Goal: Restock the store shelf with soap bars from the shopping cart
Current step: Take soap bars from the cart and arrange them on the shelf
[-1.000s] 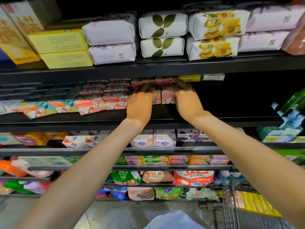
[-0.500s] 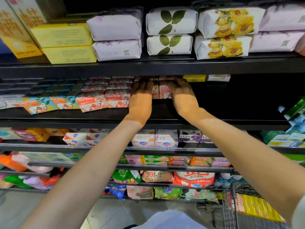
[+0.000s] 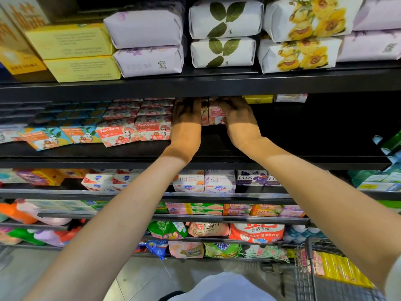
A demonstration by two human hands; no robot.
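Note:
Both my hands reach deep into the second black shelf [image 3: 217, 148]. My left hand [image 3: 186, 120] and my right hand [image 3: 237, 118] press on either side of a block of pink Goat Soap bars [image 3: 213, 114], which stands upright between them. Their fingertips lie in shadow under the upper shelf. Left of my hands lie rows of red Goat Soap boxes [image 3: 149, 127] and blue-orange ones [image 3: 65, 135]. The shopping cart [image 3: 308, 274] shows at the bottom right, with yellow packs [image 3: 342, 270] inside.
Wrapped soap bars [image 3: 223, 33] and yellow boxes [image 3: 71, 51] fill the top shelf. To the right of my hands the second shelf is dark and bare. Lower shelves hold boxed soaps [image 3: 204, 183] and detergent bags [image 3: 256, 233]. Green bottles [image 3: 390, 146] stand at the far right.
Both hands have slid the pink soap block further back into the shelf, away from the front edge.

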